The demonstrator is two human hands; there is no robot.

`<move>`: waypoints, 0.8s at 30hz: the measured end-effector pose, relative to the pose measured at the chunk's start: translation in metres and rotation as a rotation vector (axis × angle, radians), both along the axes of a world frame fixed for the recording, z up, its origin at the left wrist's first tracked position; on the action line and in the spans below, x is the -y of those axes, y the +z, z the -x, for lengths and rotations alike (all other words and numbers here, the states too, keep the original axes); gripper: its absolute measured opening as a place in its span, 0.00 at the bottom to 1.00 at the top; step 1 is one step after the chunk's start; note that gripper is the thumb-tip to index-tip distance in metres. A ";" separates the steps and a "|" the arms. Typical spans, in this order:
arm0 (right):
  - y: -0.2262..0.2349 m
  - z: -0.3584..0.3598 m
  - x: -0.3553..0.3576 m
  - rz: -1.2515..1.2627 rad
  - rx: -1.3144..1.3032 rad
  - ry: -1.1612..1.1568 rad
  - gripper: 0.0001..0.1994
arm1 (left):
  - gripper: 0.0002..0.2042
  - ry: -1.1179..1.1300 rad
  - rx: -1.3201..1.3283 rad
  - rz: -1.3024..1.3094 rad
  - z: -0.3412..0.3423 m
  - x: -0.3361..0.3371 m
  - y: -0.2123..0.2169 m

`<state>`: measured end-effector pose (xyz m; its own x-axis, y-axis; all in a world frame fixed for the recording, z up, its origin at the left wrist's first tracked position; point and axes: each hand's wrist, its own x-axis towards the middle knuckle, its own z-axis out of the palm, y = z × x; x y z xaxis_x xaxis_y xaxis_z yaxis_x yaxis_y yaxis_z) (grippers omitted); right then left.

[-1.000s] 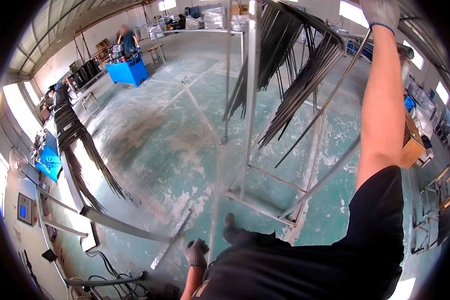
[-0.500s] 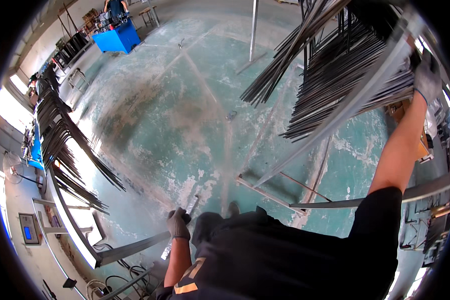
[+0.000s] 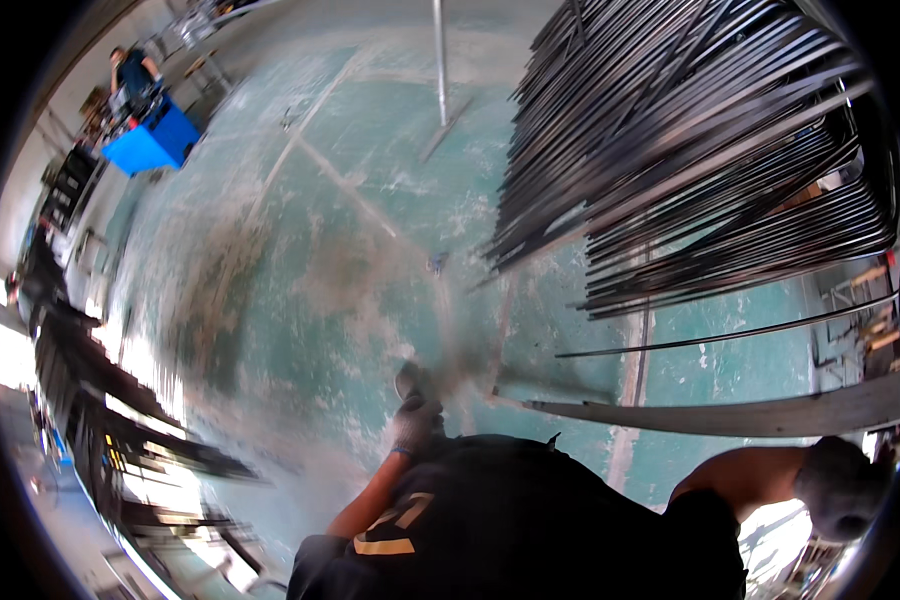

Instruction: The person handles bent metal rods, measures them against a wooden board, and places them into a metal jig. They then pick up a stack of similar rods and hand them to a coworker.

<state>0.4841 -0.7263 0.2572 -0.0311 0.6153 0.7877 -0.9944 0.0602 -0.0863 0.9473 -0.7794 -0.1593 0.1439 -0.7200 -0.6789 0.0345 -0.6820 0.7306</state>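
Note:
My left hand point(image 3: 416, 424), in a grey work glove, is low in front of my body, close to the toe of my shoe point(image 3: 410, 379). It is smeared by motion, and I cannot make out anything in it. Out at the far lower right is my right hand point(image 3: 842, 488), also gloved, dark and blurred, with the elbow bent. It sits just below a grey metal beam point(image 3: 730, 411); whether it touches the beam does not show. Ahead on the right hangs a dense bundle of long black bent rods point(image 3: 670, 130), with one single rod point(image 3: 710, 337) lying apart below them.
More black rods point(image 3: 135, 390) hang along the left side. A blue cabinet point(image 3: 155, 138) stands at the back left with a person point(image 3: 132, 72) behind it. An upright metal post point(image 3: 440, 60) rises from the worn green floor point(image 3: 340, 240).
My view has swung, and the rod bundle now fills more of the right side. My right hand has dropped from beside the rods to the lower right. The left hand has shifted inward.

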 end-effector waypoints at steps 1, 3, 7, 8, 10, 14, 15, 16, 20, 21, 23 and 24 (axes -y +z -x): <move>-0.012 -0.009 -0.010 -0.021 -0.059 -0.080 0.23 | 0.11 -0.062 0.050 0.006 -0.019 0.027 -0.022; -0.038 -0.033 -0.008 -0.127 -0.147 -0.234 0.20 | 0.10 -0.179 0.103 0.158 -0.055 0.074 -0.053; -0.080 -0.121 0.062 -0.303 -0.015 -0.047 0.17 | 0.09 -0.137 -0.048 0.190 -0.116 0.168 -0.038; -0.091 -0.151 0.091 -0.322 0.031 -0.050 0.15 | 0.10 -0.080 -0.125 0.055 -0.122 0.196 -0.029; -0.103 -0.194 0.144 -0.607 0.067 0.051 0.10 | 0.08 -0.057 -0.124 0.058 -0.142 0.245 -0.026; -0.127 -0.251 0.260 -0.795 0.147 0.390 0.08 | 0.07 -0.014 -0.124 0.098 -0.165 0.330 -0.009; -0.133 -0.260 0.290 -0.777 0.188 0.448 0.05 | 0.06 -0.002 -0.137 0.118 -0.164 0.348 -0.003; -0.140 -0.269 0.320 -0.778 0.234 0.483 0.04 | 0.06 0.008 -0.139 0.124 -0.164 0.365 -0.001; -0.168 -0.281 0.439 -0.795 0.317 0.656 0.04 | 0.07 -0.024 -0.193 0.045 -0.162 0.436 -0.012; -0.174 -0.282 0.469 -0.797 0.347 0.670 0.04 | 0.07 -0.036 -0.187 0.022 -0.161 0.457 -0.013; -0.182 -0.285 0.528 -0.808 0.419 0.712 0.04 | 0.07 -0.033 -0.214 0.017 -0.173 0.507 -0.012; -0.183 -0.285 0.560 -0.817 0.483 0.760 0.04 | 0.07 -0.040 -0.150 0.036 -0.178 0.538 -0.012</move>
